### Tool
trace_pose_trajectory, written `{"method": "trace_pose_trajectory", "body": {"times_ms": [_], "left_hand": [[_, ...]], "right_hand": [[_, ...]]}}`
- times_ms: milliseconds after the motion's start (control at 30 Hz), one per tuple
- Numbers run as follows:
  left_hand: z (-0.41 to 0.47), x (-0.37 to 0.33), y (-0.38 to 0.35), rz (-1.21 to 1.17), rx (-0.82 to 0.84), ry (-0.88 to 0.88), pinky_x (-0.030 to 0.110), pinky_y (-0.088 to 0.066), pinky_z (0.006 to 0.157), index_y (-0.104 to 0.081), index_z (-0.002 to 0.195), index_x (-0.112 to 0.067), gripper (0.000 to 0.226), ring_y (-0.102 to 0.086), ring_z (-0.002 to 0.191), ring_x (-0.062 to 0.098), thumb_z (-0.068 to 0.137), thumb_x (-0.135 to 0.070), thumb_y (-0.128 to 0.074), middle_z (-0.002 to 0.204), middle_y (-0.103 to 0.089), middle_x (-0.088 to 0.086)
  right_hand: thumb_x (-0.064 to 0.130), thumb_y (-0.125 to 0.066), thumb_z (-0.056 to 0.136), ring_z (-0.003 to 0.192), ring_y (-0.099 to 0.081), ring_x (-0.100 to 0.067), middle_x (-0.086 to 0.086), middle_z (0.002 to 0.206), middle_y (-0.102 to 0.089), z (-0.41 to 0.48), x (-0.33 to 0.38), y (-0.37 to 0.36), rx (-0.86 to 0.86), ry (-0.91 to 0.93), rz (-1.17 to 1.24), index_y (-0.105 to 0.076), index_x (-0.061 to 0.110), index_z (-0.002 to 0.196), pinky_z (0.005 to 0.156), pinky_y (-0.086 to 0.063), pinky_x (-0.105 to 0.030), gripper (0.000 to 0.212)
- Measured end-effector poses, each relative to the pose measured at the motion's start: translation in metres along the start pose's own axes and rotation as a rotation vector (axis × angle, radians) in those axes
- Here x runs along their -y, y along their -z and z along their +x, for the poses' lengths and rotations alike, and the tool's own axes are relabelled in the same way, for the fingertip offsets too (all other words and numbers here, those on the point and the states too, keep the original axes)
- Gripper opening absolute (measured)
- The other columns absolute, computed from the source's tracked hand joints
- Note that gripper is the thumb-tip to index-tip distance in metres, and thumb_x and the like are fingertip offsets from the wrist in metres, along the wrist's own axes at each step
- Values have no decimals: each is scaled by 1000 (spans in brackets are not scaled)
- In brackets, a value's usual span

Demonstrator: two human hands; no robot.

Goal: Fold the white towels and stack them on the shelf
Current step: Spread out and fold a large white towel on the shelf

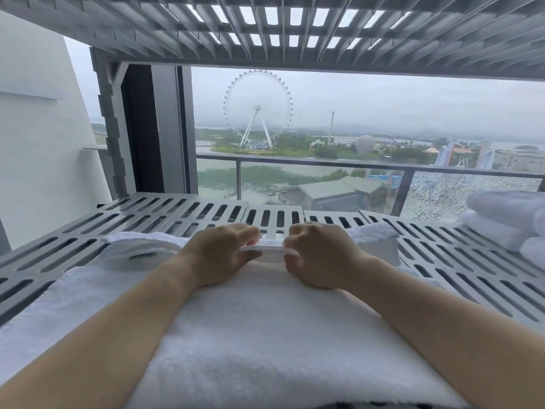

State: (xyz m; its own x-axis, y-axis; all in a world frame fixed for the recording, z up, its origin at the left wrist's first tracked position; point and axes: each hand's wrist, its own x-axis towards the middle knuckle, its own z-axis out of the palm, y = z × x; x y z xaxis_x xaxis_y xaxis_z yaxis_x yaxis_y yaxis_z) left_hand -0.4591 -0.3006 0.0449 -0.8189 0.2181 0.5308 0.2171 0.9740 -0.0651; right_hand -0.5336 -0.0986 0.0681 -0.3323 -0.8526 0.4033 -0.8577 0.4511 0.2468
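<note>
A large white terry-cloth towel [265, 335] lies spread across the grey slotted metal shelf [73, 249]. Its near part drapes toward the person and its far end is bunched in thick folds. Two bare forearms reach out over the cloth. The left hand [218, 255] and the right hand [318, 258] sit close together near the towel's far end, with their heels resting on the cloth. Each hand has its fingers curled, grasping a thin hemmed edge [267, 250] of the towel between thumb and fingers. This edge spans the short gap between the two hands and is raised slightly above the folds beneath. To the left of the left hand, a rounded fold carries a small white label with dark print [143, 255], too blurred to read. At the far right of the same shelf, well apart from the hands, sits a stack of folded white towels [507, 222]. Overhead is the underside of a second slotted grey shelf [265, 25]. Behind the shelving, glass looks out past a dark balcony railing [324, 164] to a white Ferris wheel [258, 107] under a hazy sky.
</note>
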Motion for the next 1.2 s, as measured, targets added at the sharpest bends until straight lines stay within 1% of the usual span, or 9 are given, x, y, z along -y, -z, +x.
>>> {"method": "trace_pose_trajectory", "body": {"times_ms": [133,267,367,500,600,667,833,1000,1200], "left_hand": [[0,1,-2,31,-8,-33,21,-27,50,-41,89,-20,19,-46,63,12,92,-37,-48,79,-46,-10],[1,-5,0,58,45,-31,19,-25,51,-35,86,-23,18,-44,65,10,93,-35,-46,80,-44,-12],[13,-20,0,142,170,-48,20,-26,52,-30,84,-27,23,-44,68,10,90,-42,-47,84,-46,-10],[46,-52,0,188,212,-77,30,-45,60,-40,103,-22,24,-54,76,16,85,-32,-52,98,-55,-5],[52,-68,-12,175,235,-69,29,-40,64,-44,105,-22,21,-56,84,19,84,-24,-47,100,-55,-3],[42,-66,-16,71,220,-20,28,-34,64,-42,91,-22,10,-53,81,21,82,-23,-47,93,-55,-2],[30,-59,-11,-39,146,27,25,-27,53,-33,77,-24,18,-43,62,16,78,-17,-49,70,-45,-8],[33,-60,-16,-156,-26,188,30,-31,52,-35,73,-20,20,-42,59,18,78,-8,-50,64,-43,-5],[40,-69,-18,56,55,49,22,-28,54,-42,89,-21,11,-47,68,12,81,-17,-48,85,-52,-6]], "right_hand": [[39,-49,84,106,-54,-20,4,116,-57,-20,-24,9,141,-20,-27,-53,25,122,83,-44,-31,41],[24,-48,84,114,-53,-21,3,125,-56,-34,-40,11,212,-79,93,-49,23,128,90,-47,-37,44],[16,-41,86,111,-55,-23,-1,121,-60,-37,-38,4,151,-92,154,-55,20,123,89,-47,-37,39],[10,-39,85,110,-57,-24,-5,121,-63,-41,-43,-4,61,-86,228,-59,17,120,92,-46,-36,41],[7,-43,80,109,-58,-22,-4,119,-64,-44,-49,-8,26,-122,317,-59,17,119,92,-43,-27,43],[10,-49,78,107,-58,-20,-2,117,-65,-47,-55,-6,31,-129,349,-59,18,116,87,-42,-25,40],[25,-59,79,104,-58,-18,4,115,-64,-63,-74,2,-57,-113,279,-57,23,113,88,-46,-32,34],[13,-57,75,118,-47,-21,1,126,-56,-71,-77,1,-187,-71,214,-52,18,123,101,-31,-29,49],[0,-44,87,101,-57,-25,-5,120,-56,-68,-85,-2,-150,-55,383,-48,13,118,80,-45,-32,34]]}}
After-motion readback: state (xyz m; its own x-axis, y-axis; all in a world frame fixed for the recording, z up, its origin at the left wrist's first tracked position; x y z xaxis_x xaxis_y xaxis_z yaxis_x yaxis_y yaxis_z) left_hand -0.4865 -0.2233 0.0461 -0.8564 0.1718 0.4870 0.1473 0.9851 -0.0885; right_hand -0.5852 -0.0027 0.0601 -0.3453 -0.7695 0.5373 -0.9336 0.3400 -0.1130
